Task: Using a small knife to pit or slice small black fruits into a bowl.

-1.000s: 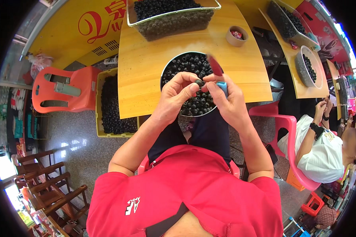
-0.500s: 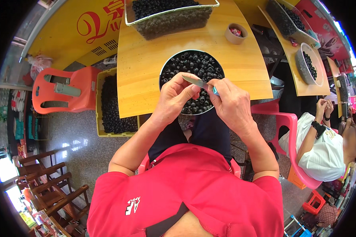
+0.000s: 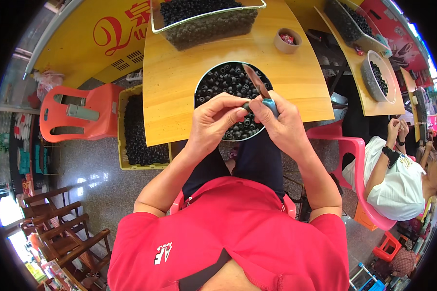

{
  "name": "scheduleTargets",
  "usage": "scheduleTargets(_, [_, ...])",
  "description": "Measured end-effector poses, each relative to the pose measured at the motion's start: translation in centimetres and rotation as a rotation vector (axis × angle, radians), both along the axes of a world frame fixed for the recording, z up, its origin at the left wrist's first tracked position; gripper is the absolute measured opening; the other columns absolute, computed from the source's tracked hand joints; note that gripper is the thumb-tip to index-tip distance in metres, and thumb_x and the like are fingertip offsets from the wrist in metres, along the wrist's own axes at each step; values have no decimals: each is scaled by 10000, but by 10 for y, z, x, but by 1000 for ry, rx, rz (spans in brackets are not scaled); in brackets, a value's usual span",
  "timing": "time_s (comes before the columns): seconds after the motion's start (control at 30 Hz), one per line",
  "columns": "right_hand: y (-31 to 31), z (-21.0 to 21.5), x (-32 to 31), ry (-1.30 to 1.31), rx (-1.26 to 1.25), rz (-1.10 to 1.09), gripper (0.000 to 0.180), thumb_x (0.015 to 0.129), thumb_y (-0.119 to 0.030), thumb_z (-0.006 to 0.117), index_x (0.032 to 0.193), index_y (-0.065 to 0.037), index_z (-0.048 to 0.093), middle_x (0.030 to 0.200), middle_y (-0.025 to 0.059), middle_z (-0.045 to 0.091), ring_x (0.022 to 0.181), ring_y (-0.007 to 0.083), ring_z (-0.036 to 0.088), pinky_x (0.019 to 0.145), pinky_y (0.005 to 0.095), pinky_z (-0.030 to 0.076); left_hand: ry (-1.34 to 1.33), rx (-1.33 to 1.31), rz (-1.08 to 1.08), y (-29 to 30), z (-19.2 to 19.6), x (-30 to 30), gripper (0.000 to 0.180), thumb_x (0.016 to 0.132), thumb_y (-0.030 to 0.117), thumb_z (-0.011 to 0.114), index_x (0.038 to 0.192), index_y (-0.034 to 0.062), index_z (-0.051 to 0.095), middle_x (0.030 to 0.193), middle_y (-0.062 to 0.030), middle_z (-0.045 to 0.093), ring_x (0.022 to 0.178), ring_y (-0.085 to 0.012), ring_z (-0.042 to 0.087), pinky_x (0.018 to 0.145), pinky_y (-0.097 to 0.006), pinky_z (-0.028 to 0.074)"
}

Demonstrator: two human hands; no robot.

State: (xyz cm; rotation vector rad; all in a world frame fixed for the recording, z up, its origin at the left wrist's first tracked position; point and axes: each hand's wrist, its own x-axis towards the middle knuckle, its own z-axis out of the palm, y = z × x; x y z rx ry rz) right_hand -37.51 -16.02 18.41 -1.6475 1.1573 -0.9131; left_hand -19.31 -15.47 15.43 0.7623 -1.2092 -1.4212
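In my right hand is a small knife with a blue handle, its blade pointing up and away over the bowl. My left hand pinches a small dark piece between thumb and fingertips; the right thumb meets it too. Both hands are close together above the near part of a round bowl with a pale rim. Inside it lie many small black rounded pieces, several showing a hole. The fingers partly cover the held piece.
A clear bin of black pieces stands on the wooden table, near a tan round container with red bits. A yellow crate and an orange chair are left. Another person sits at the right.
The knife has swung from lying across toward my left fingers to pointing up and away. My right hand has turned, and the dark piece now shows between my fingertips.
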Motion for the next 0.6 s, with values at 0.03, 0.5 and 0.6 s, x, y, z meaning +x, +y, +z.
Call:
scheduleTargets(0.03, [0, -2, 3, -100, 63, -15, 258, 964, -276, 582, 985, -20, 602, 728, -13, 572, 651, 53, 515, 573, 213, 413, -35, -83, 12, 0, 1, 0, 184, 884, 7, 635, 1065, -19, 654, 967, -73, 606, 844, -131, 593, 761, -233, 499])
scheduleTargets(0.5, [-17, -20, -16, -325, 252, -161, 211, 946, -254, 611, 887, -51, 613, 679, -32, 547, 514, 5, 394, 446, 170, 281, -361, -120, 659, 1, -10, 133, 158, 894, 18, 634, 1048, 11, 602, 921, -14, 626, 798, -59, 566, 729, -196, 470])
scheduleTargets(0.6, [-20, -26, -26, -323, 272, -166, 215, 947, -252, 608, 898, -43, 615, 684, -29, 541, 497, 2, 380, 426, 166, 260, -569, -64, 765, 1, -53, 216, 183, 888, 53, 654, 1060, 15, 601, 927, -15, 624, 793, -64, 563, 727, -196, 470])
